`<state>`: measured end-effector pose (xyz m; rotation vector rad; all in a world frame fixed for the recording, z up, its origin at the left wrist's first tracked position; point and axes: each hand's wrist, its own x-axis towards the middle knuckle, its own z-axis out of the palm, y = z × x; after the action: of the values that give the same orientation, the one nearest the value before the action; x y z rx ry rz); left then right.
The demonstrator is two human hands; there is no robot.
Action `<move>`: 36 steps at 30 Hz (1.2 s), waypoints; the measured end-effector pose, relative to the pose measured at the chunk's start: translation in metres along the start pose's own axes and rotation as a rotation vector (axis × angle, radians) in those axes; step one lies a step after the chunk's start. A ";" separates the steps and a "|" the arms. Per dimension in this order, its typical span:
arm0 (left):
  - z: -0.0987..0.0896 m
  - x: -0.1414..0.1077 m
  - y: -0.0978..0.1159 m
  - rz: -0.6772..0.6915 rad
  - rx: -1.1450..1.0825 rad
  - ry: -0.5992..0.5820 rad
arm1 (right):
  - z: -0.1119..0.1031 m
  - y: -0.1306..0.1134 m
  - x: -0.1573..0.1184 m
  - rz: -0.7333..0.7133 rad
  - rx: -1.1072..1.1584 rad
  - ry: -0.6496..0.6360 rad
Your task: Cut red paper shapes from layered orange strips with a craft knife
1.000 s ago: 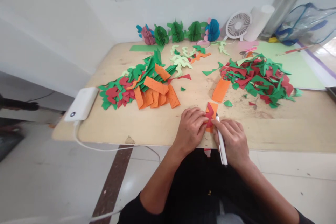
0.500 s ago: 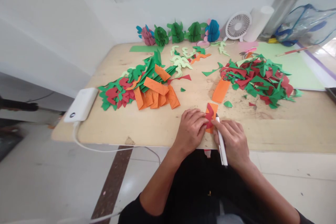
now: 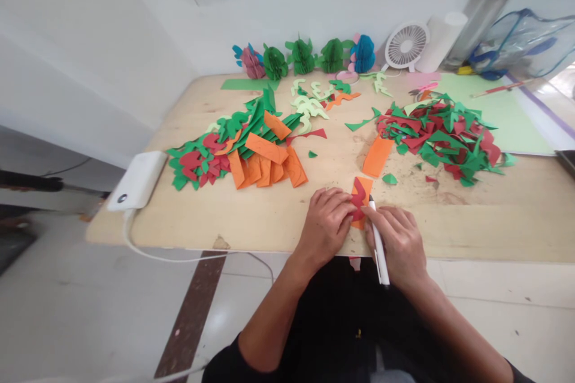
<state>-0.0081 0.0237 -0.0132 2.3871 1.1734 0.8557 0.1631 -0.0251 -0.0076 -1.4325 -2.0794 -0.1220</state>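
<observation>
A red wavy paper shape lies on an orange paper rectangle near the table's front edge. The fingers of my left hand press together on the left side of the red shape. My right hand is closed around a white pen, its fingertips touching the right side of the shape. The pen's dark tip end points up at the orange paper's right edge. Just beyond lies another orange rectangle. Orange pieces overlap in a pile to the left.
Green and red cutouts lie at left, beside a white power bank with a cable. A heap of red and green scraps is at right. Paper figures, a fan and a bottle stand along the wall.
</observation>
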 end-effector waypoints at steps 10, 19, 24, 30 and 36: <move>0.001 0.000 -0.001 0.012 -0.010 0.005 | 0.000 0.001 -0.001 -0.003 0.001 -0.003; 0.001 0.000 0.000 0.016 -0.009 0.017 | 0.000 0.000 0.000 0.001 0.002 -0.007; 0.001 0.000 0.001 0.039 0.047 0.026 | -0.001 0.000 0.000 -0.001 0.000 -0.005; 0.003 0.000 0.004 0.099 0.177 0.037 | -0.003 -0.001 0.002 0.057 0.061 -0.006; 0.005 -0.001 0.003 0.140 0.239 0.075 | -0.010 0.003 0.009 0.292 0.280 -0.021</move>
<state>-0.0036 0.0210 -0.0157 2.6777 1.2081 0.8999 0.1677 -0.0208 0.0049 -1.5431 -1.7945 0.2906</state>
